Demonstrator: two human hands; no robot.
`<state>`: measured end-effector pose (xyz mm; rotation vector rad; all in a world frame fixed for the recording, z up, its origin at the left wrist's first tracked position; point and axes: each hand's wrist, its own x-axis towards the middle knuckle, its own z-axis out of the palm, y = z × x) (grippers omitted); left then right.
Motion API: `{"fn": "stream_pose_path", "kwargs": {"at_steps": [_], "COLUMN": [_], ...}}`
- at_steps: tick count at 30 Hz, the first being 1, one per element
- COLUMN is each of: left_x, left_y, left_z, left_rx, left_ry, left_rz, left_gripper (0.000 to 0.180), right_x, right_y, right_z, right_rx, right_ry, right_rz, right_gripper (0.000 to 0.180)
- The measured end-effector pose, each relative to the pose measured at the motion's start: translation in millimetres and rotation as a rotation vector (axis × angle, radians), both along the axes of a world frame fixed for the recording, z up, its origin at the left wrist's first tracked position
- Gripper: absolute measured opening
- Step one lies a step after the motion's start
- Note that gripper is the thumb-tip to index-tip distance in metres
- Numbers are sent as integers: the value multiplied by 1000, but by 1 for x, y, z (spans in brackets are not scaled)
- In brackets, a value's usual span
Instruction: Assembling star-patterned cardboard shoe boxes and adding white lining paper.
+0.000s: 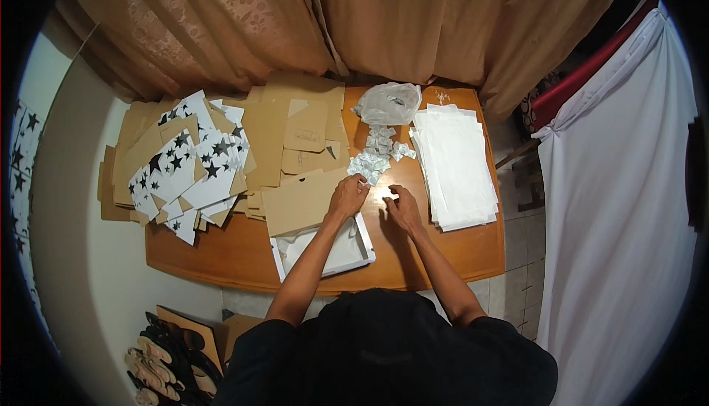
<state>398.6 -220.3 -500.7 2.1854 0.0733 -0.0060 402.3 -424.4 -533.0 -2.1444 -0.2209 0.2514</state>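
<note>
Both hands meet near the middle of the wooden table [458,251], a little toward its near edge. The left hand [348,195] has its fingers curled and pinched on a small crumpled white piece at the near end of the heap of crumpled paper bits [377,156]; the piece is too small to make out clearly. The right hand [404,208] lies just beside it, fingers bent down toward the tabletop at a bright glare spot, and I cannot tell whether it holds anything or only presses there.

Just beside the left wrist lies a flat brown cardboard sheet [299,201], resting partly over a shallow white box [347,247] that sits at the near edge of the table. The box looks empty apart from its white lining, though the forearm and the sheet hide much of it. The heap of bits runs from the hands toward the far edge, where a clear plastic bag [389,103] lies slumped open; its contents cannot be read.

The bits are light and loose, so a sweep of either forearm could probably scatter them or push them under the cardboard. The white box overhangs close to the near edge, and a nudge from the left elbow might tip it off.

A stack of white sheets [458,166] fills the right side; star-printed cut-outs [188,170] and more cardboard pieces [295,122] cover the left.
</note>
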Motion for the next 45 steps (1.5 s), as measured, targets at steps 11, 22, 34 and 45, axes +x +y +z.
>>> {"fn": "stream_pose_path", "kwargs": {"at_steps": [11, 22, 34, 45], "left_x": [73, 86, 70, -13], "left_y": [-4, -10, -11, 2], "left_z": [-39, -85, -69, 3], "left_rx": [252, 381, 306, 13], "left_ry": [100, 164, 77, 84], "left_rz": [-141, -296, -332, -198], "left_gripper": [16, 21, 14, 13], "right_x": [60, 63, 51, -5], "right_y": [25, 48, 40, 29], "right_z": [-35, -42, -48, 21], "right_rx": [-58, -230, 5, 307], "right_ry": [-29, -10, -71, 212], "right_rz": [12, -53, -72, 2], "right_gripper": [37, 37, 15, 16]}}
